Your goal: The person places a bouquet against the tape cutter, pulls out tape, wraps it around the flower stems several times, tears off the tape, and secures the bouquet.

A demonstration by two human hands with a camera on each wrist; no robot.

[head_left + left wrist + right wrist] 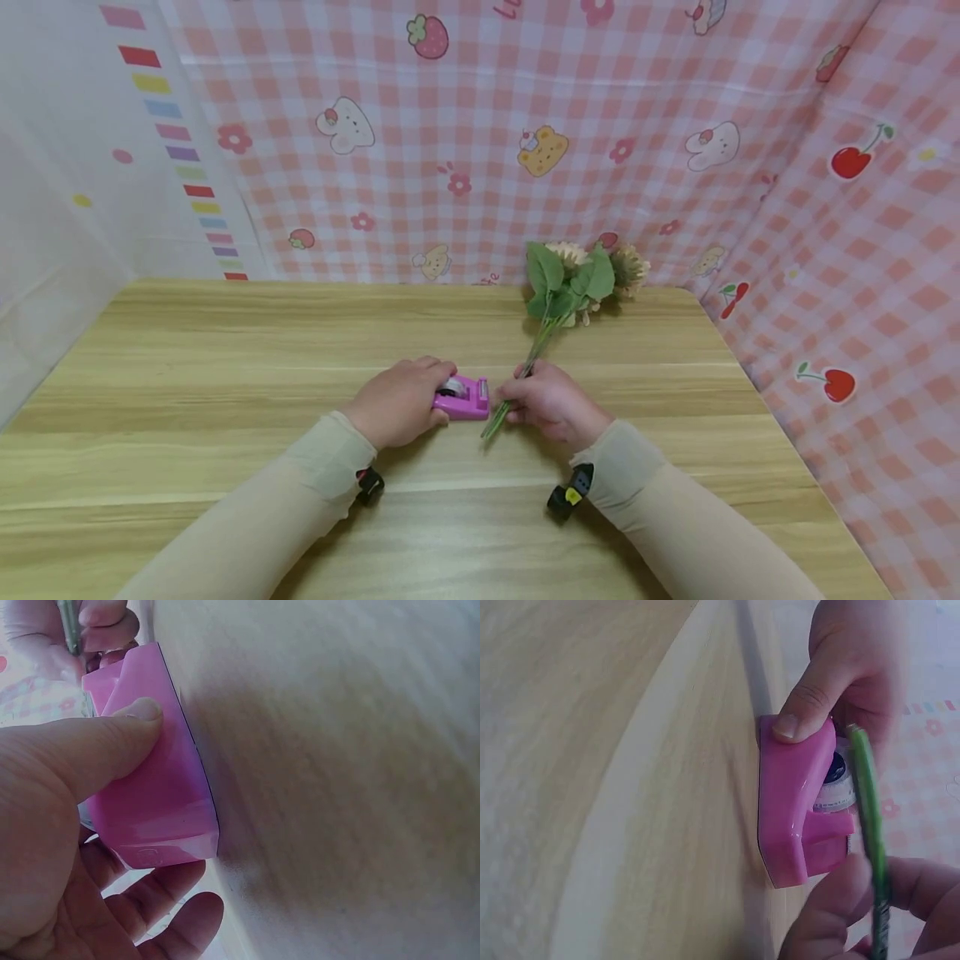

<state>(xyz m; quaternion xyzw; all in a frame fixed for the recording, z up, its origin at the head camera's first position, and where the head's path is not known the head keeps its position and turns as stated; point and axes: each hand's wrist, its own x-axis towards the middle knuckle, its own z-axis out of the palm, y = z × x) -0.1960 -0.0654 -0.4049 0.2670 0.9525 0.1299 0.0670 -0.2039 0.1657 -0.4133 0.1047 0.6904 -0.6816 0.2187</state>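
A pink tape dispenser (469, 406) with a small roll of tape (835, 791) stands on the table, its cutting end turned toward the right. My left hand (401, 402) grips it from the left, the thumb (124, 742) pressed along its near side. My right hand (558, 406) pinches the green stems (542, 340) of an artificial flower bunch just right of the dispenser. The stem ends (864, 765) stick out toward me, past the fingers. Pale blooms (628, 268) and broad green leaves (545, 268) lie at the far end, near the back cloth.
The wood-grain table (225, 375) ends at a pink checked cloth (465, 108) behind. Another checked cloth (885, 275) hangs along the right side, and a white cloth (60, 208) on the left. Both wrists carry black straps (370, 485) with small devices.
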